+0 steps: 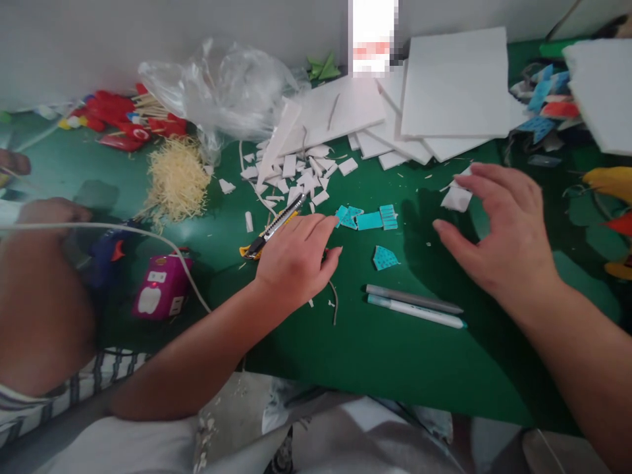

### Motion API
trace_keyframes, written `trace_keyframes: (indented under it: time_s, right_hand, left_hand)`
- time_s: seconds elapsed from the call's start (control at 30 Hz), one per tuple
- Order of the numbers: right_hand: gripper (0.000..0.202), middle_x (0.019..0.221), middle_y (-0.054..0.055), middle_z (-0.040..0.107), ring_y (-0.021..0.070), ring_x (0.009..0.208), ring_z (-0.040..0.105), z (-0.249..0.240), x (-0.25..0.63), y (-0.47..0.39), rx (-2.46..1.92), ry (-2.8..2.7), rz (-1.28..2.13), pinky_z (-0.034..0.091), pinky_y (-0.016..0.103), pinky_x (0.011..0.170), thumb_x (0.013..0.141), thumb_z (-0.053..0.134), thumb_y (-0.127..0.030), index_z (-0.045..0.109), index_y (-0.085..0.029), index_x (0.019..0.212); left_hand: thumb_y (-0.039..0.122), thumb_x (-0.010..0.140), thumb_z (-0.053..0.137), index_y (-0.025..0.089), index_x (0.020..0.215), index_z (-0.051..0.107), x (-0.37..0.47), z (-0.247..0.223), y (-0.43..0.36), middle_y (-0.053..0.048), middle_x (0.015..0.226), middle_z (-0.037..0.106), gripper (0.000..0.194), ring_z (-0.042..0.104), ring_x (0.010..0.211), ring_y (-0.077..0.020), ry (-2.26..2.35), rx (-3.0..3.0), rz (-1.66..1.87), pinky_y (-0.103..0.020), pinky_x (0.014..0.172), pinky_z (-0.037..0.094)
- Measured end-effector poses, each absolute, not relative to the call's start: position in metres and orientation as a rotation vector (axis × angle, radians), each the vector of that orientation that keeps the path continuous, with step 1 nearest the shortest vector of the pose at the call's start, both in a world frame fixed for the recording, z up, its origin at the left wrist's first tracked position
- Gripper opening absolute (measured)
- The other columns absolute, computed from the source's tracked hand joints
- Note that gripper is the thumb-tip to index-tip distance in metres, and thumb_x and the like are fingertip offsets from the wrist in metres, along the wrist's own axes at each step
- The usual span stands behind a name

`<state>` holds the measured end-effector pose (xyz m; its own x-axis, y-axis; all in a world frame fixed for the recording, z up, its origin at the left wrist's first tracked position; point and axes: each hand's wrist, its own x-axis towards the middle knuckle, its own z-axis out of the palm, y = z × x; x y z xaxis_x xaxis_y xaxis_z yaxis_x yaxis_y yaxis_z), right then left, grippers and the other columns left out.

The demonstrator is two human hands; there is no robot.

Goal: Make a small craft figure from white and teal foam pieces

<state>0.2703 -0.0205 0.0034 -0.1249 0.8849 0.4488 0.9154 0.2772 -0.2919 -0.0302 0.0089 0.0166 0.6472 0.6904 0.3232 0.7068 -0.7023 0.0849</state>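
Note:
My left hand [299,257] rests at the middle of the green table, its fingertips at the left end of a row of teal pieces [369,220]; whether it pinches one is hidden. A yellow and black cutter [271,230] lies just beyond its knuckles. My right hand [503,230] hovers at the right, fingers and thumb spread, its fingertips near a small white piece [457,197]. Between the hands lies a separate teal piece [385,258]. Nearer to me are a grey pen [413,298] and a white pen [415,311], side by side.
White foam sheets [454,85] and cut scraps [309,172] cover the back. At the left are a clear plastic bag [232,92], straw-like shreds [178,178], a magenta box [162,288], a cable and another person's arm [44,296]. Colourful pieces [548,108] lie at the right.

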Motion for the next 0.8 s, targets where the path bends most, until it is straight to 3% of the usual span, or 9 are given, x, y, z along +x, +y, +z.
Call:
trace_keyframes:
  time_s: [0.1,0.23,0.43,0.6,0.8]
  right_hand:
    - [0.053,0.138,0.014,0.067,0.0318,0.129,0.062,0.006,0.255,-0.026,-1.318,-2.215,0.107,0.052,0.052,0.11,0.09,0.068,-0.027,0.054,-0.023,0.141]
    - [0.053,0.133,0.013,0.07,0.0278,0.127,0.064,0.004,0.239,-0.029,-1.108,-2.37,0.248,0.056,0.049,0.106,0.092,0.062,-0.021,0.049,-0.021,0.143]
    - [0.059,0.136,0.012,0.069,0.029,0.13,0.063,0.001,0.235,-0.025,-1.111,-2.398,0.34,0.054,0.055,0.108,0.09,0.059,-0.018,0.047,-0.024,0.147]
    - [0.063,0.135,0.013,0.069,0.0302,0.127,0.065,0.0,0.233,-0.024,-1.102,-2.385,0.337,0.055,0.057,0.106,0.087,0.061,-0.017,0.046,-0.025,0.148]
    - [0.066,0.134,0.012,0.07,0.0305,0.131,0.063,0.0,0.229,-0.026,-1.074,-2.386,0.296,0.047,0.062,0.113,0.085,0.058,-0.014,0.047,-0.027,0.148]
  left_hand:
    - [0.015,0.095,0.053,0.004,0.141,0.053,-0.029,0.011,0.015,-0.019,0.138,0.066,0.047,0.064,0.128,-0.03,-1.237,-2.905,-0.518,-0.045,0.109,0.053]
    - [0.011,0.092,0.049,0.007,0.154,0.036,-0.027,0.004,0.023,-0.018,0.153,0.055,0.063,0.052,0.143,-0.029,-1.338,-3.038,-0.463,-0.047,0.119,0.046]
    - [0.012,0.088,0.05,0.009,0.157,0.03,-0.024,-0.004,0.035,-0.018,0.153,0.054,0.072,0.053,0.142,-0.0289,-1.322,-3.16,-0.56,-0.048,0.119,0.045]
    - [0.019,0.09,0.054,0.01,0.154,0.036,-0.018,-0.001,0.037,-0.017,0.146,0.06,0.067,0.057,0.136,-0.0293,-1.299,-3.176,-0.584,-0.048,0.116,0.046]
    - [0.017,0.092,0.054,0.013,0.15,0.042,-0.014,0.003,0.037,-0.012,0.135,0.069,0.059,0.06,0.129,-0.0267,-1.269,-3.175,-0.61,-0.048,0.113,0.045]
